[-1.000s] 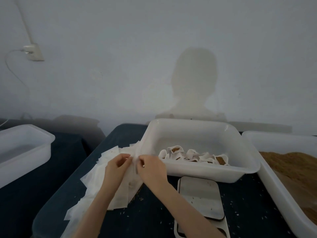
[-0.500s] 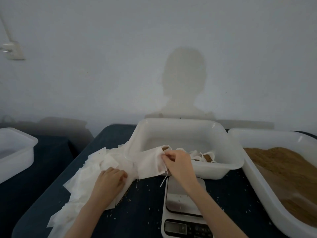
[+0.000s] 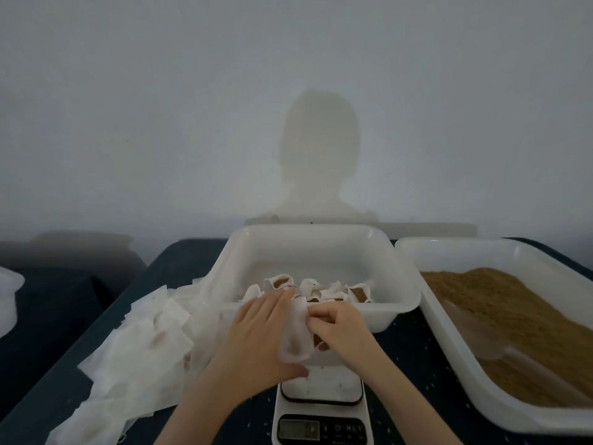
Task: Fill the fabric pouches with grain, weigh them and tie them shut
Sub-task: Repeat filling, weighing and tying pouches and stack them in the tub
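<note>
Now pouch (image 3: pixel 296 335) btwn both grips, above scale (image 3: pixel 322 409).

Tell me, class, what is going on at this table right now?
A person is working on an empty fabric pouch above the small scale. The left hand and the right hand both hold it, seemingly opening its mouth. Filled pouches sit in the middle tub, loose grain fills the tub on the right, and a heap of flat pouches lies on the left.
</note>
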`<state>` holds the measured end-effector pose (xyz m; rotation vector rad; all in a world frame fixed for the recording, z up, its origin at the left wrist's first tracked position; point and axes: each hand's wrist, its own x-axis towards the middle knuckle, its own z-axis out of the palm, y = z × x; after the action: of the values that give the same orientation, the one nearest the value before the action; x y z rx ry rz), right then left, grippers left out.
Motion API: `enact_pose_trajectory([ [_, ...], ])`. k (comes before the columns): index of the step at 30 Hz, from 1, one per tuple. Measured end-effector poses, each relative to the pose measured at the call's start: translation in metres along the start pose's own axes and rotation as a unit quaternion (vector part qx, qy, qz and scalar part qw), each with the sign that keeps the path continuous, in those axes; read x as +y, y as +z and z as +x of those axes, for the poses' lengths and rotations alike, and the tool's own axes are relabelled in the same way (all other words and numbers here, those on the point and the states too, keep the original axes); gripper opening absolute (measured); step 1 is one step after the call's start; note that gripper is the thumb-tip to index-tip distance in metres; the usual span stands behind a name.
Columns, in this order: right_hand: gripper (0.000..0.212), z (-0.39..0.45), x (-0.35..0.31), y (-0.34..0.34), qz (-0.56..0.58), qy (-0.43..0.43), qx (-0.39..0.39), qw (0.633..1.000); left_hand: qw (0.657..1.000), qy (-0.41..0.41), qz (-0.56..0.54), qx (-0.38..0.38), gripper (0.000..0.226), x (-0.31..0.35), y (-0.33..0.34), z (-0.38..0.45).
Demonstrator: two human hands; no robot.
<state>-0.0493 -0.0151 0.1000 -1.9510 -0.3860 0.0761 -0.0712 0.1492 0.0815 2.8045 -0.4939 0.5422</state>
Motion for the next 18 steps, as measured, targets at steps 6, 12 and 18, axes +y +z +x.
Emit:
enact_pose_trajectory([
  [6, 0.031, -0.011, 0.003, -0.025, 0.041, 0.023, -0.026, 0.999, 0.998, -0.014, -0.057, 0.029, 0.075, 0.013, 0.022, 0.011],
  [12, 0.016, -0.016, 0.011, -0.039, 0.046, 0.014, 0.028, 0.998, 0.996, -0.020, -0.084, 0.021, 0.068, 0.018, 0.033, 0.021],
  [18, 0.012, -0.019, 0.013, -0.043, 0.067, 0.032, 0.016, 0.997, 0.995, 0.009, -0.028, 0.093, 0.066, 0.031, 0.040, 0.023],
])
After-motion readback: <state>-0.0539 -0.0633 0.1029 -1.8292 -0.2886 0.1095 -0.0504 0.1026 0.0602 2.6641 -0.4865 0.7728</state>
